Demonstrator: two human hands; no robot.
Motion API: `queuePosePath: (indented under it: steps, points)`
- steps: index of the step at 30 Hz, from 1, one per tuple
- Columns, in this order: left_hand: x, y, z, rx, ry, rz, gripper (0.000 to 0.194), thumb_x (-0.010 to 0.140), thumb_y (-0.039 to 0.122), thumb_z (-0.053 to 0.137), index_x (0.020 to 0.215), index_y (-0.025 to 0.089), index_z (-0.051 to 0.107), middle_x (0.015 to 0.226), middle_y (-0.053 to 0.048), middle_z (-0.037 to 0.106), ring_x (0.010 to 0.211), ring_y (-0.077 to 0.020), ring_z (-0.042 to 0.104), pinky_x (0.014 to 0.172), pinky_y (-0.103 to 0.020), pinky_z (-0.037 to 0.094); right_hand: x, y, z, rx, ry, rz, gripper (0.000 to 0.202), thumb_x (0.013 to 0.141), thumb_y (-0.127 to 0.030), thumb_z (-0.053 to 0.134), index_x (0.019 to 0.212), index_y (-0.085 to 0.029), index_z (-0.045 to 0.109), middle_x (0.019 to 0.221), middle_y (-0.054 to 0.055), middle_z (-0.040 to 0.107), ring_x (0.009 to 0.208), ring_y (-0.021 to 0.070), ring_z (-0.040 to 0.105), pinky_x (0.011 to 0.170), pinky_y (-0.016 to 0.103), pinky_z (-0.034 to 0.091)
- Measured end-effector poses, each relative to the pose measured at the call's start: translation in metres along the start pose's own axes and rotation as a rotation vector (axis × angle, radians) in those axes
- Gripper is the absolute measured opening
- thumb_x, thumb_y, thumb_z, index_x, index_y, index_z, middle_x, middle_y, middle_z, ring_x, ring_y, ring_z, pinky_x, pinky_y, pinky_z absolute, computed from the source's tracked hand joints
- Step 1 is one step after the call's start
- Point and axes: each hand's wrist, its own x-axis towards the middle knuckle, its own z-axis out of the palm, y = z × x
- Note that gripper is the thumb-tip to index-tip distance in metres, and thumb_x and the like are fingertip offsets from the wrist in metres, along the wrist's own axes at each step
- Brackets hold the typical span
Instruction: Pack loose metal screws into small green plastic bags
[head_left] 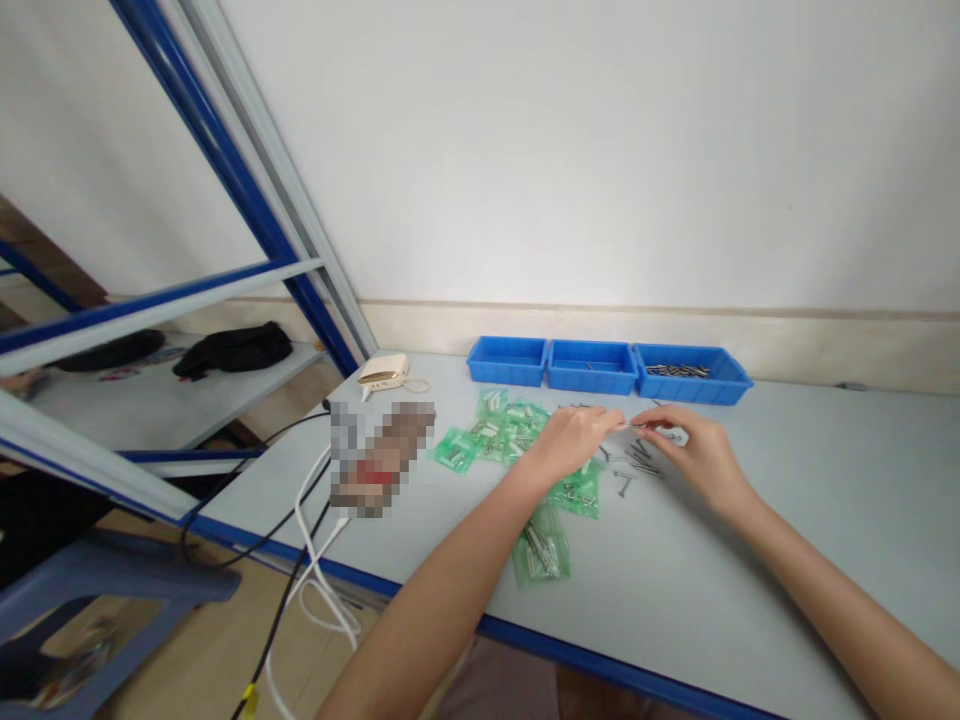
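My left hand (576, 438) is closed in a pinch above the table, its fingertips meeting those of my right hand (699, 448). Between the two pinches a small pale piece with a dark end shows; it is too small to name. Loose screws (642, 460) lie on the table just under and between my hands. Several green plastic bags (455, 450) with screws and white pieces inside spread to the left, some partly hidden behind my left hand and forearm. One green bag (541, 545) lies nearer the table's front edge.
Three blue bins stand in a row by the wall: a left bin (508, 377), a middle bin (592, 382) and a right bin (724, 390) holding many screws. A cream power bank (385, 371), a blurred-out object (394, 450) and white cables (307, 535) are at left.
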Motion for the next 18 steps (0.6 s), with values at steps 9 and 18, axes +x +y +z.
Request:
queuePosePath:
  steps: [9, 18]
  points:
    - [-0.0006, 0.0007, 0.0030, -0.033, 0.020, 0.007, 0.029, 0.093, 0.033, 0.031, 0.104, 0.019, 0.054, 0.082, -0.004, 0.065, 0.078, -0.0149, 0.062, 0.068, -0.023, 0.044, -0.0015, -0.0084, -0.0002, -0.075, -0.010, 0.036, 0.025, 0.083, -0.040, 0.046, 0.084, -0.021, 0.063, 0.082, 0.004, 0.068, 0.070, 0.0192, 0.059, 0.068, 0.032, 0.044]
    - [-0.0002, 0.0022, 0.0030, -0.042, 0.015, -0.045, 0.031, 0.094, 0.034, 0.027, 0.101, 0.020, 0.055, 0.082, -0.003, 0.066, 0.078, -0.0153, 0.063, 0.068, -0.023, 0.044, -0.0041, -0.0054, -0.0005, -0.307, -0.009, -0.086, 0.023, 0.084, -0.037, 0.046, 0.088, -0.022, 0.063, 0.082, 0.002, 0.068, 0.069, 0.0185, 0.061, 0.071, 0.033, 0.038]
